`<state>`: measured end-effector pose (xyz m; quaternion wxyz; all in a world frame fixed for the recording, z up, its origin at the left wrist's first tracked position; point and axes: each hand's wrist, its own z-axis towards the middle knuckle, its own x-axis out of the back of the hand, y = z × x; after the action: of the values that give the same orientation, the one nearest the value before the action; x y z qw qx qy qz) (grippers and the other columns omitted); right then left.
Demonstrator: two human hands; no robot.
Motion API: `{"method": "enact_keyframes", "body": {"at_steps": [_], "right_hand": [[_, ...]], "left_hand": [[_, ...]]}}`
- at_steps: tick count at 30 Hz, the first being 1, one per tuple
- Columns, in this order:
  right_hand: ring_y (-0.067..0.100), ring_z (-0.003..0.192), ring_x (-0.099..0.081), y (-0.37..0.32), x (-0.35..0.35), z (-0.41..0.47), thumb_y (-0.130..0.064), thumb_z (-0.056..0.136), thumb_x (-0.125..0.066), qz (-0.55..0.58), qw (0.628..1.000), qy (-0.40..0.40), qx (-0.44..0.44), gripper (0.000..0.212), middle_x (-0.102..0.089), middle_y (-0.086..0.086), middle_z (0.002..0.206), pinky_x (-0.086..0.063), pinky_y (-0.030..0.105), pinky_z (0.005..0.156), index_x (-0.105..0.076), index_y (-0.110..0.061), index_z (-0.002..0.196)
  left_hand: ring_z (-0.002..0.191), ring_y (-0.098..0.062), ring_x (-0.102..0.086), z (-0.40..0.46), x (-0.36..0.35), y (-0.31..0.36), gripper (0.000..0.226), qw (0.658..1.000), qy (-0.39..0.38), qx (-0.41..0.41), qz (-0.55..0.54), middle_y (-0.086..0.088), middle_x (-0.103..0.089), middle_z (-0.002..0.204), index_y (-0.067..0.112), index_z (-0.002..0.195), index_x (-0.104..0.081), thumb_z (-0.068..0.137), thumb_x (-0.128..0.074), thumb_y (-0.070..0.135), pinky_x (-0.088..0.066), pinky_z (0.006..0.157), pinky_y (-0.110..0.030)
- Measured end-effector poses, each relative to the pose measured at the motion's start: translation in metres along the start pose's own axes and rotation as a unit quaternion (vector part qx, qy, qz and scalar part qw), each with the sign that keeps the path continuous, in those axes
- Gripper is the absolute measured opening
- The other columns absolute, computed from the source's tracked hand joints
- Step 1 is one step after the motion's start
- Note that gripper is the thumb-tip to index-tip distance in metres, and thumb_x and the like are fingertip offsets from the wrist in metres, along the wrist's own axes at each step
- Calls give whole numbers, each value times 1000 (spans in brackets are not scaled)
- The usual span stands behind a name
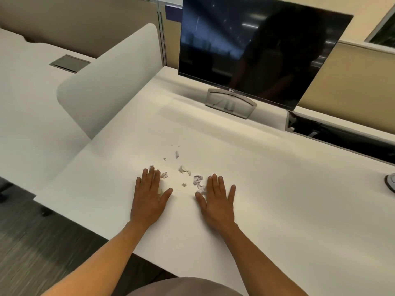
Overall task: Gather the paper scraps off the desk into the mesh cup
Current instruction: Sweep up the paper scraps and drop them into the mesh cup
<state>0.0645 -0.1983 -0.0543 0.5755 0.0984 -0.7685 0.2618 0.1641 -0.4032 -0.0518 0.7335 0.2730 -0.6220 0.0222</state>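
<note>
Several small white paper scraps (184,170) lie scattered on the white desk (277,199), mostly between and just beyond my two hands. My left hand (149,195) rests flat, palm down, fingers together, with scraps at its fingertips and one beside its thumb. My right hand (215,199) lies flat as well, palm down, with a crumpled scrap (197,180) touching its index-finger side. Neither hand holds anything. A few tiny bits (177,154) lie farther back. No mesh cup is visible.
A dark Dell monitor (256,50) on a grey stand (230,103) stands at the back. A white curved divider (111,88) rises on the left. A dark tray (342,137) sits at the right, and a grey object (390,182) peeks in at the right edge.
</note>
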Motion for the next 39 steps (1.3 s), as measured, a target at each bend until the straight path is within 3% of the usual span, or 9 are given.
{"method": "enact_keyframes", "body": {"at_steps": [4, 7, 10, 15, 19, 23, 28, 35, 39], "right_hand": [[9, 145, 24, -24, -9, 10, -67, 88, 6, -17, 1000, 3, 7, 82, 15, -6, 161, 20, 54, 113, 8, -17, 153], [7, 143, 27, -39, -12, 17, -67, 89, 6, -19, 999, -6, 31, 81, 17, -8, 160, 21, 55, 112, 8, -18, 153], [2, 141, 26, -45, -11, 24, -65, 92, -1, 19, 997, -11, 71, 75, 8, -8, 162, 23, 48, 114, 2, -22, 154], [0, 146, 8, -40, 5, 45, -61, 97, -19, 126, 990, 36, 51, 70, -6, -7, 163, 4, 34, 121, -10, -22, 154], [8, 149, 0, -44, 20, 73, -68, 91, -16, 135, 990, 23, 38, 79, -7, -5, 163, -2, 33, 121, -13, -20, 154], [9, 149, 0, -52, 26, 102, -61, 97, -24, 125, 991, -3, 50, 71, -7, -4, 163, -1, 32, 120, -14, -20, 154], [12, 150, 0, -68, 26, 133, -58, 99, -21, 74, 991, -55, 102, 70, -5, -1, 163, 2, 38, 121, -10, -18, 155], [14, 150, 4, -84, 27, 162, -59, 99, -19, 11, 983, -83, 164, 72, -2, 1, 163, 7, 45, 120, -7, -16, 155], [13, 150, 5, -88, 24, 160, -55, 101, -18, -24, 967, -95, 237, 68, -2, 1, 163, 8, 42, 120, -8, -15, 155]], "left_hand": [[149, -18, 0, 4, 0, -16, 80, 999, -17, 2, -37, 3, -7, 162, 18, 152, -17, 89, -29, 66, -9, 120, -39], [149, -19, -1, 7, -2, -20, 88, 999, -34, -9, -41, 0, -5, 162, 15, 154, -8, 87, -24, 70, -3, 120, -35], [149, -19, -4, 13, -4, -21, 88, 997, -37, -39, -50, -1, -8, 161, 13, 153, -11, 88, -24, 70, -6, 120, -36], [149, -15, -5, 30, -1, -23, 87, 995, -16, -42, -87, -3, -18, 160, 11, 151, -21, 87, -34, 69, -16, 120, -40], [149, -14, -1, 41, 2, -30, 96, 997, -14, -2, -77, -5, -11, 161, 12, 153, -14, 83, -26, 77, -5, 120, -33], [149, -14, -2, 41, -2, -32, 99, 998, -37, -30, -47, -6, -13, 161, 12, 153, -12, 83, -20, 80, 0, 121, -35], [149, -17, -2, 42, -4, -31, 101, 997, -50, -51, -26, -7, -14, 161, 10, 152, -12, 82, -23, 81, 1, 121, -38], [149, -17, -8, 44, -3, -30, 98, 996, -53, -70, -29, -7, -18, 160, 8, 151, -19, 84, -24, 79, -5, 121, -40], [148, -16, -10, 43, 0, -29, 97, 996, -48, -74, -28, -9, -18, 159, 6, 151, -19, 85, -25, 78, -7, 121, -41]]}}
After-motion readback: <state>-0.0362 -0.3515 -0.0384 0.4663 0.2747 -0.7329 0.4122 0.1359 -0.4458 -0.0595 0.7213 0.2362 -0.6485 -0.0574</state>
